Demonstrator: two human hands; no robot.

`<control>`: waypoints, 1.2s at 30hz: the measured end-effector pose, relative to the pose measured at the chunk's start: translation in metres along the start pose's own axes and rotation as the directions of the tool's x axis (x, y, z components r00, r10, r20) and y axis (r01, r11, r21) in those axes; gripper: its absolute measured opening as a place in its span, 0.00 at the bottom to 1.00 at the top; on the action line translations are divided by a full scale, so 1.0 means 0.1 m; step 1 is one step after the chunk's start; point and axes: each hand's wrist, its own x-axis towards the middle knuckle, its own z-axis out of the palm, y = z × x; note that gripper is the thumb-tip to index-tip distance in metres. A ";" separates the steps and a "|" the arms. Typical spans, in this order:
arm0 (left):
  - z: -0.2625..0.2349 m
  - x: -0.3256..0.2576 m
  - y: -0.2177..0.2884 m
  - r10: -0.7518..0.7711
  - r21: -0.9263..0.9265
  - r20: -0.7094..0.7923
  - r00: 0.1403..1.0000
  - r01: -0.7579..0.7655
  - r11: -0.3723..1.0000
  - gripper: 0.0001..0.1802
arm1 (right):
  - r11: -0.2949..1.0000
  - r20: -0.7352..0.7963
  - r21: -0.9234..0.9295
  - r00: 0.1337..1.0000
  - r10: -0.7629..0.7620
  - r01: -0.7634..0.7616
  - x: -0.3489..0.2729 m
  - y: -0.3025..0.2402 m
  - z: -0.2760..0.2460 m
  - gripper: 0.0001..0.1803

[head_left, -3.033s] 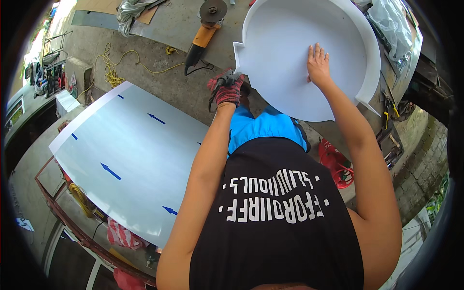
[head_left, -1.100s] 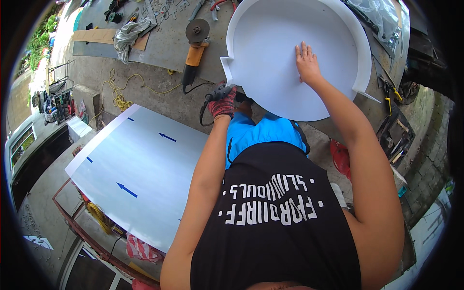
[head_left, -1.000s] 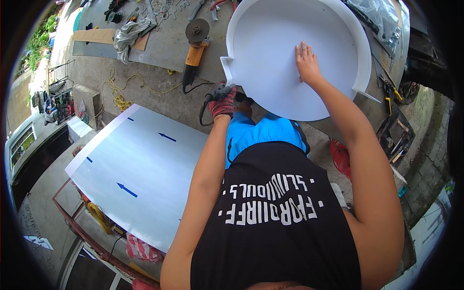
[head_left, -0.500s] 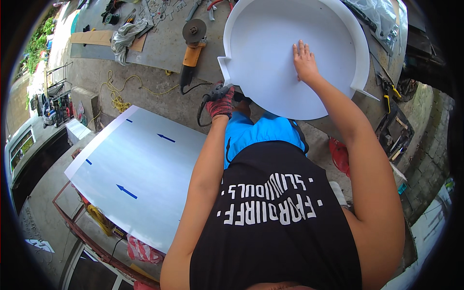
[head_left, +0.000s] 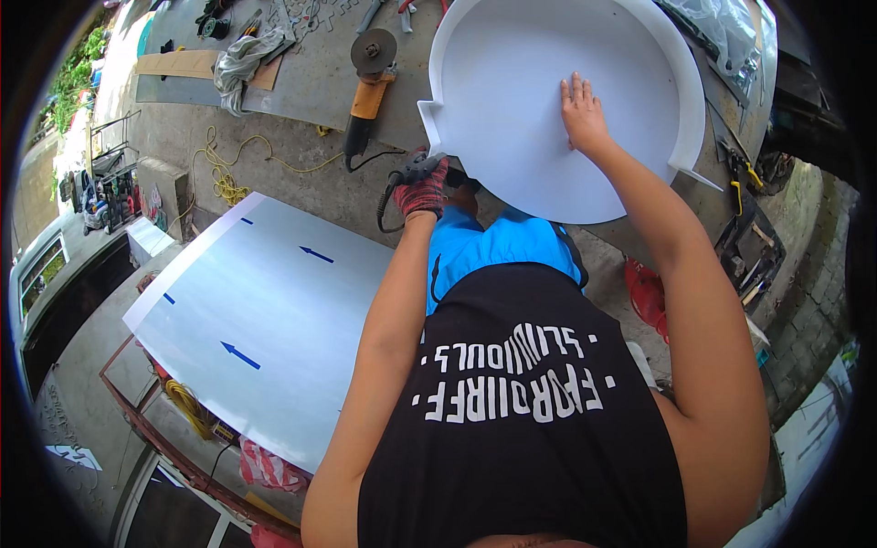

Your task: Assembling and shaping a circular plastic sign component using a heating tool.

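A large white round panel (head_left: 521,137) lies on the grey work table. A raised white strip (head_left: 692,82) runs around its far side, with bent ends sticking out at left and right. My bare right hand (head_left: 583,117) rests flat on the panel, fingers stretched out. On my left hand (head_left: 423,194) is a red and black glove, closed around a dark corded hand tool (head_left: 418,168) beside the strip's left end. The tool's exact kind and its tip are hard to make out. Near it on the table lies an orange and black angle grinder (head_left: 366,96).
To my left is a pale sheet (head_left: 274,292) with blue arrows on a metal stand. Yellow cord (head_left: 227,190) trails over the concrete floor. Pliers (head_left: 405,16) and a grey cloth (head_left: 239,68) lie on the table. Yellow-handled cutters (head_left: 735,183) and a red bag (head_left: 645,290) are at right.
The whole view has shifted slightly. Both hands keep nearly the same places, the left on the tool and the right on the panel.
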 end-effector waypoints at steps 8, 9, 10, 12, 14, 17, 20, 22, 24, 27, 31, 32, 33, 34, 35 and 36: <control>-0.03 -0.03 0.06 -0.047 -0.037 0.026 0.999 0.048 0.998 0.32 | 1.000 -0.002 0.003 1.000 0.005 -0.005 -0.01 0.01 -0.01 0.67; -0.03 -0.03 0.06 -0.037 -0.028 0.016 0.999 0.038 0.999 0.32 | 1.000 -0.002 0.003 1.000 0.005 -0.005 -0.01 0.01 0.00 0.67; -0.03 -0.03 0.06 -0.037 -0.028 0.015 0.999 0.037 0.999 0.32 | 1.000 -0.007 0.003 1.000 0.006 -0.006 0.00 0.01 0.02 0.67; -0.02 -0.04 0.04 -0.035 -0.090 0.015 0.999 0.036 0.995 0.32 | 1.000 -0.011 0.000 1.000 0.007 -0.007 0.00 0.01 0.03 0.66; 0.00 -0.04 0.03 -0.038 -0.108 0.011 0.999 0.039 0.993 0.32 | 1.000 -0.014 -0.002 1.000 0.007 -0.007 0.00 0.01 0.02 0.65; -0.01 -0.04 0.05 -0.035 -0.086 0.003 0.999 0.036 0.996 0.32 | 1.000 -0.028 0.011 1.000 0.007 -0.007 -0.01 0.01 0.04 0.65; -0.02 -0.03 0.07 -0.026 -0.041 0.001 1.000 0.026 0.999 0.31 | 1.000 -0.047 0.003 0.999 0.011 -0.010 0.01 0.03 0.08 0.65; -0.03 -0.04 0.09 -0.023 -0.029 0.004 1.000 0.023 0.999 0.31 | 1.000 -0.048 0.009 0.999 0.014 -0.014 0.02 0.03 0.10 0.65; -0.04 -0.05 0.09 -0.012 -0.063 -0.015 1.000 0.011 0.998 0.31 | 1.000 -0.049 0.013 0.999 0.016 -0.016 0.01 0.02 0.08 0.65; -0.05 -0.03 0.08 -0.016 0.015 0.009 1.000 0.016 1.000 0.31 | 1.000 0.003 0.007 1.000 0.011 -0.011 0.00 -0.01 -0.01 0.66; -0.05 -0.03 0.09 -0.011 0.075 -0.008 1.000 0.012 0.997 0.31 | 1.000 0.028 0.021 0.999 0.019 -0.019 -0.01 -0.02 -0.03 0.68; -0.06 -0.02 0.10 -0.046 0.059 0.032 0.998 0.044 0.997 0.32 | 1.000 0.027 0.020 0.999 0.021 -0.022 0.00 -0.01 -0.02 0.67; -0.07 -0.01 0.12 -0.078 0.045 0.073 0.994 0.075 0.996 0.34 | 1.000 0.029 0.019 0.999 0.023 -0.023 0.01 0.00 0.02 0.67; -0.09 -0.01 0.14 -0.077 0.044 0.075 0.994 0.074 0.996 0.34 | 1.000 0.009 0.012 1.000 0.025 -0.025 0.02 0.01 0.06 0.67; -0.10 0.00 0.17 -0.074 0.043 0.082 0.994 0.071 0.997 0.34 | 1.000 -0.012 0.004 1.000 0.028 -0.028 0.03 0.03 0.09 0.66; -0.10 -0.01 0.15 -0.077 0.044 0.086 0.993 0.073 0.996 0.34 | 1.000 -0.010 0.004 1.000 0.023 -0.023 0.02 0.01 0.07 0.66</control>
